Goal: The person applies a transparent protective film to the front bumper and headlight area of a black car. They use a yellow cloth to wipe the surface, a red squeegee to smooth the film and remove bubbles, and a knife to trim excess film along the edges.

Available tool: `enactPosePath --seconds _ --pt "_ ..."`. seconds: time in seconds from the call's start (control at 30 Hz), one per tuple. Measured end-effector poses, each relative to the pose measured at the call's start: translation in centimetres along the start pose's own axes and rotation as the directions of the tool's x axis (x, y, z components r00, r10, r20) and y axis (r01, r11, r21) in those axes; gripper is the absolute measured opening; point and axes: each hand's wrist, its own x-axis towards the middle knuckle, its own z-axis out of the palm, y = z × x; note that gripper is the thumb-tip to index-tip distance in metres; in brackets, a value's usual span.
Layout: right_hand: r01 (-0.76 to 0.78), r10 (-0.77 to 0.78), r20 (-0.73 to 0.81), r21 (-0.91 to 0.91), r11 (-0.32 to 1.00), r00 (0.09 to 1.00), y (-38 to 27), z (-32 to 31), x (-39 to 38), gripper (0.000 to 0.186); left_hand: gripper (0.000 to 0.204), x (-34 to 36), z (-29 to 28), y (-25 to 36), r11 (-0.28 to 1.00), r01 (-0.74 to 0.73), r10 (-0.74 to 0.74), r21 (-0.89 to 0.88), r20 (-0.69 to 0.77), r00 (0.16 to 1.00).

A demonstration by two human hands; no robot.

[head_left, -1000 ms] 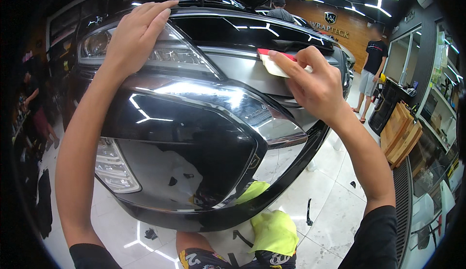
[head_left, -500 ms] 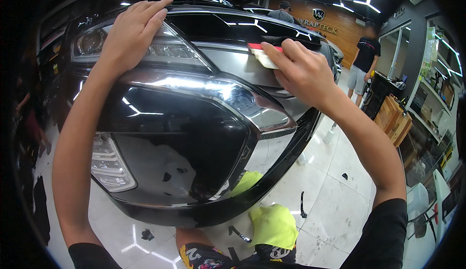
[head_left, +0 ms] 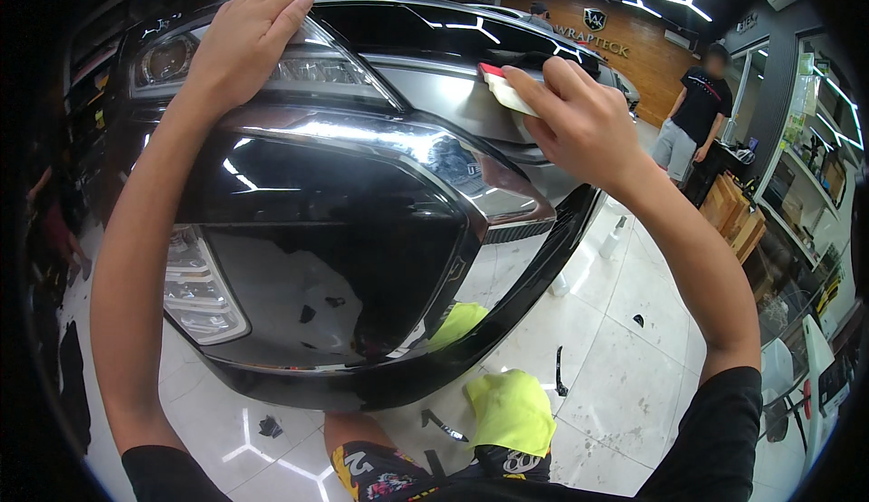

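My R hand (head_left: 588,122) hides part of the white squeegee (head_left: 511,95) w/ red edge, plus the far end of the grey panel (head_left: 439,95); can't tell if the edge actually touches. L hand (head_left: 249,45) covers the mid. of the headlight (head_left: 312,83). L side of the black car front (head_left: 362,221) fades into the dark; upper arms cut off at bottom.

Pose: R arm raised, elbow bent out, fingers closed on the squeegee, which sits by the grey panel's upper edge. L arm reaches up, palm flat over the headlight, fingers straight + together, tips at the car front's top edge.

Count: 1 squeegee, 1 headlight + 1 lower lamp (head_left: 206,294), 1 yellow-green cloth (head_left: 511,411) over my R knee, 1 white bottle (head_left: 613,239) on the floor (head_left: 625,366) past the car's R edge, 4+ dark scraps (head_left: 270,427), 1 co-worker (head_left: 701,108) standing at R.
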Motion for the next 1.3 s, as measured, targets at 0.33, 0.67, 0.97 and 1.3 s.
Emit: enactPosePath --seconds 0.33,0.67,0.97,1.3 --pt "-0.046 0.047 0.035 -0.030 0.998 0.998 0.4 0.1 1.0 0.042 0.050 0.1 0.1 -0.9 0.999 -0.041 0.042 0.024 -0.028 0.999" --pt "-0.014 0.013 -0.009 -0.033 0.999 1.000 -1.4 -0.7 2.5 0.037 0.050 0.0 0.4 -0.9 0.999 -0.039 0.041 0.031 -0.038 0.998" --pt "-0.046 0.056 0.049 -0.175 0.983 0.997 -2.7 0.9 3.1 0.029 0.049 0.1 0.6 -1.0 0.995 -0.067 0.073 0.073 -0.081 0.994" --pt "-0.044 0.055 0.070 -0.148 0.988 0.996 -0.8 -2.4 0.9 0.032 0.049 0.0 0.5 -1.1 0.995 -0.061 0.067 0.077 -0.082 0.994"
